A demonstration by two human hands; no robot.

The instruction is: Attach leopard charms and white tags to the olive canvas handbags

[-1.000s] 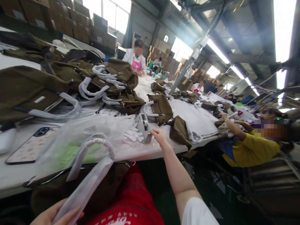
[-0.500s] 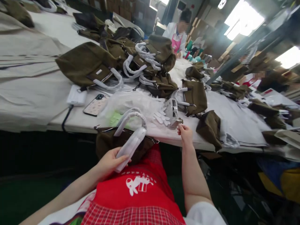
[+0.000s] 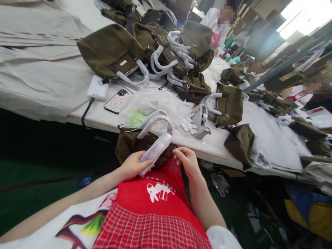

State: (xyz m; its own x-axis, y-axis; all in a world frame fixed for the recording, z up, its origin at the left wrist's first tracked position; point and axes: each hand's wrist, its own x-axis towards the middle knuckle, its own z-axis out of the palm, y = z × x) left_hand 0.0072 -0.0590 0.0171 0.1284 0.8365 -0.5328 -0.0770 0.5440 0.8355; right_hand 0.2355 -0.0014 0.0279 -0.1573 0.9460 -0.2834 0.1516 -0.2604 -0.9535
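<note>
Both hands meet at the olive bag (image 3: 129, 147): left hand (image 3: 133, 165) clasps its wrapped handle (image 3: 155, 150), right hand (image 3: 188, 160) pinches its edge.

Red checked apron (image 3: 155, 221) with white logo, white short sleeves (image 3: 223, 238).

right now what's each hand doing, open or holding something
Left hand: closed on the wrapped bag handle.
Right hand: fingers curled at the olive bag edge; grip cannot be told.

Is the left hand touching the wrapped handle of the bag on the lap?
Touching. The head view shows the left hand closed around the lower end of the wrapped handle, fingers overlapping it with no gap.
</note>
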